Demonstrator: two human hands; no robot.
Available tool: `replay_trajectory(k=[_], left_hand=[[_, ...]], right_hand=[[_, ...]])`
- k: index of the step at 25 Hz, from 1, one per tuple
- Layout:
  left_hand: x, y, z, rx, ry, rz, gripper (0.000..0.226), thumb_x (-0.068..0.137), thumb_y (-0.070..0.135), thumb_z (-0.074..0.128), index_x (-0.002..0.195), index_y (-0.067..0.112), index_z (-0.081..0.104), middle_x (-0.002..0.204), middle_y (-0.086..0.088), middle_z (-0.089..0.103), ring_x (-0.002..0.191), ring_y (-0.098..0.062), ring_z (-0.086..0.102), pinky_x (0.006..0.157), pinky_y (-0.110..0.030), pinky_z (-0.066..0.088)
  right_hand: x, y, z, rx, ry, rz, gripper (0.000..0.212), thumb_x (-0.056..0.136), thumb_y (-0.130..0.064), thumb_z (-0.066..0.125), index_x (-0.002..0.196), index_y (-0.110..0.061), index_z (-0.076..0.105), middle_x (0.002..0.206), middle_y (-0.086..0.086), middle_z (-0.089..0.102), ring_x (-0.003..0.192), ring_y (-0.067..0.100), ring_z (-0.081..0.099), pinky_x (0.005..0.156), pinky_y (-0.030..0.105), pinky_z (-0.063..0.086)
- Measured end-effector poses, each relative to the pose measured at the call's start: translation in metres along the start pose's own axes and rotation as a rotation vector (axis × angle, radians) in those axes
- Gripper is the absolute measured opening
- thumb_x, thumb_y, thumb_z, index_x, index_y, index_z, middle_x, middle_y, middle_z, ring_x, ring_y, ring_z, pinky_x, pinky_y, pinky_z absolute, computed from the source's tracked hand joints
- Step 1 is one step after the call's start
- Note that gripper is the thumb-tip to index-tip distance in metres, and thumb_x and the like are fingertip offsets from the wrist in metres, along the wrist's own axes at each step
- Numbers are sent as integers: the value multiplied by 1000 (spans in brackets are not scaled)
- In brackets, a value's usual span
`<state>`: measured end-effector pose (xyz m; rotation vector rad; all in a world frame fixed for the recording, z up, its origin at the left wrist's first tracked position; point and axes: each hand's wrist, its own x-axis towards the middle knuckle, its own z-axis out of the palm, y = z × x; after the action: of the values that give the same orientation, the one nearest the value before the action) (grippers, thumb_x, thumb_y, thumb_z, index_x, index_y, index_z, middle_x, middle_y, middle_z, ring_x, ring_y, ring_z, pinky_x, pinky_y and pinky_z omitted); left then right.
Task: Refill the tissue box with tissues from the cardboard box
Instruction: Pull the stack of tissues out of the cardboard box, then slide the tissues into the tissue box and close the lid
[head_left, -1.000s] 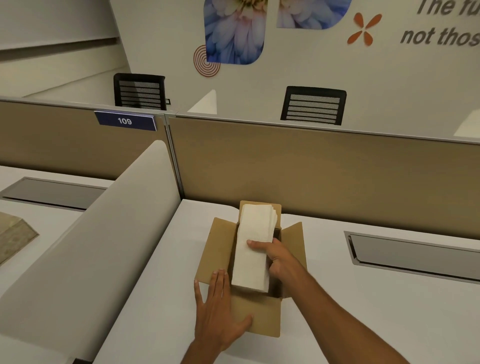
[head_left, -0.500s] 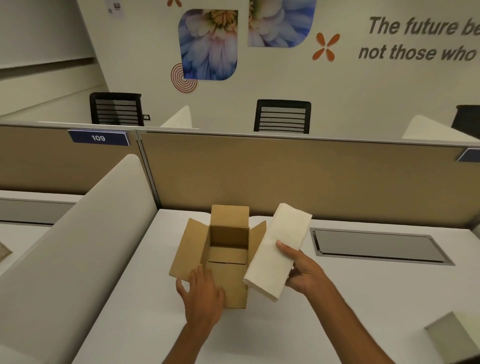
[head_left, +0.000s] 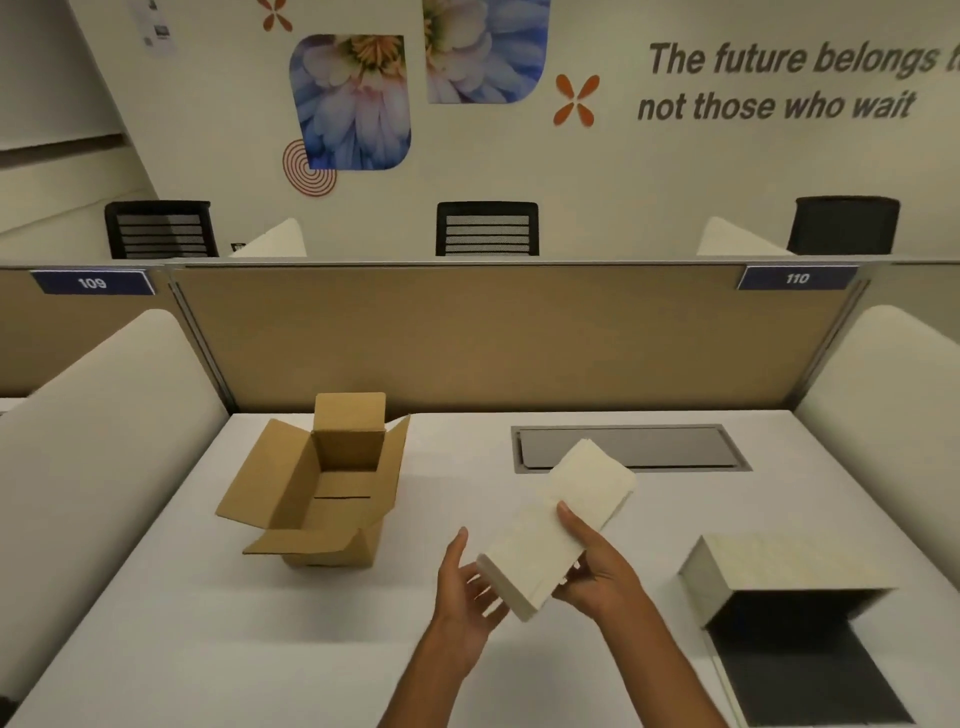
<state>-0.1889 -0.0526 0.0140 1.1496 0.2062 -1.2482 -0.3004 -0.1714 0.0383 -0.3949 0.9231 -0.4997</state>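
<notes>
A thick white stack of tissues (head_left: 561, 519) hangs tilted above the desk, gripped around its middle by my right hand (head_left: 597, 566). My left hand (head_left: 462, 587) is open, its fingers just under the stack's near end. The brown cardboard box (head_left: 291, 488) stands at the left with its flaps spread and nothing visible inside. The tissue box (head_left: 779, 566), pale with a dark open interior, lies at the lower right of the desk.
The white desk (head_left: 208, 649) is fenced by a tan partition (head_left: 467, 338) at the back and rounded white dividers (head_left: 93, 415) on both sides. A grey cable hatch (head_left: 675, 447) lies in the desk behind the tissues. Black chairs stand beyond the partition.
My right hand lifted the tissue stack out of the cardboard box and carried it right. My left hand left the box's front and came under the stack. The view swung right, revealing the tissue box.
</notes>
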Motion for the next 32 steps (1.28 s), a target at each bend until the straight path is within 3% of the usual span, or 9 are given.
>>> replay_trajectory(k=[4, 7, 9, 13, 19, 23, 28, 32], left_hand=[[-13, -60, 43, 2, -68, 50, 57, 74, 57, 65, 107, 11, 66, 110, -16, 69, 104, -33, 64, 79, -42, 57], [-21, -93, 69, 168, -37, 155, 44, 71, 42, 76, 104, 15, 67, 105, -11, 71, 100, -30, 66, 80, -40, 57], [-25, -110, 82, 252, -15, 188, 47, 68, 27, 83, 108, 9, 66, 105, -11, 73, 97, -29, 68, 76, -37, 58], [-25, -120, 90, 313, -23, 140, 41, 70, 14, 82, 107, 3, 66, 101, -12, 74, 89, -28, 70, 71, -35, 58], [-10, -105, 86, 438, -87, 18, 37, 70, 8, 80, 103, -3, 67, 77, -6, 78, 70, -20, 71, 54, -28, 56], [-3, -105, 93, 454, -126, -26, 44, 55, 9, 85, 94, -3, 68, 80, -10, 78, 73, -23, 72, 55, -28, 56], [7, -128, 110, 471, -133, -92, 39, 62, 1, 82, 97, -4, 66, 93, -16, 73, 80, -29, 69, 61, -33, 59], [10, -160, 124, 498, -88, -124, 36, 61, -1, 83, 91, 1, 63, 92, -14, 69, 83, -29, 64, 68, -36, 55]], right_hand=[[-21, -19, -57, 23, 44, -47, 57, 67, -21, 83, 117, -14, 57, 103, 12, 68, 95, 30, 61, 70, 49, 53], [-31, -28, -92, 15, 86, -84, 63, 70, -22, 82, 125, -14, 51, 115, 15, 64, 100, 33, 59, 87, 55, 52], [-35, -32, -111, 20, 105, -114, 66, 72, -18, 81, 130, -13, 49, 122, 17, 61, 107, 35, 58, 95, 56, 49], [-44, -40, -141, 74, 137, -187, 68, 73, -14, 79, 132, -12, 45, 120, 14, 61, 114, 34, 56, 101, 53, 47], [-55, -78, -193, 249, 145, -160, 57, 71, -19, 80, 122, -10, 56, 119, 15, 62, 115, 33, 56, 103, 47, 45], [-66, -94, -225, 52, 138, -143, 51, 67, -18, 81, 112, -4, 61, 113, 19, 64, 111, 34, 59, 94, 46, 52], [-78, -105, -266, -195, 247, -138, 34, 72, -13, 80, 101, -3, 64, 108, 19, 67, 100, 32, 64, 70, 37, 58], [-81, -108, -303, -270, 365, -121, 26, 71, -14, 80, 90, -9, 64, 99, 15, 66, 92, 28, 62, 72, 35, 55]])
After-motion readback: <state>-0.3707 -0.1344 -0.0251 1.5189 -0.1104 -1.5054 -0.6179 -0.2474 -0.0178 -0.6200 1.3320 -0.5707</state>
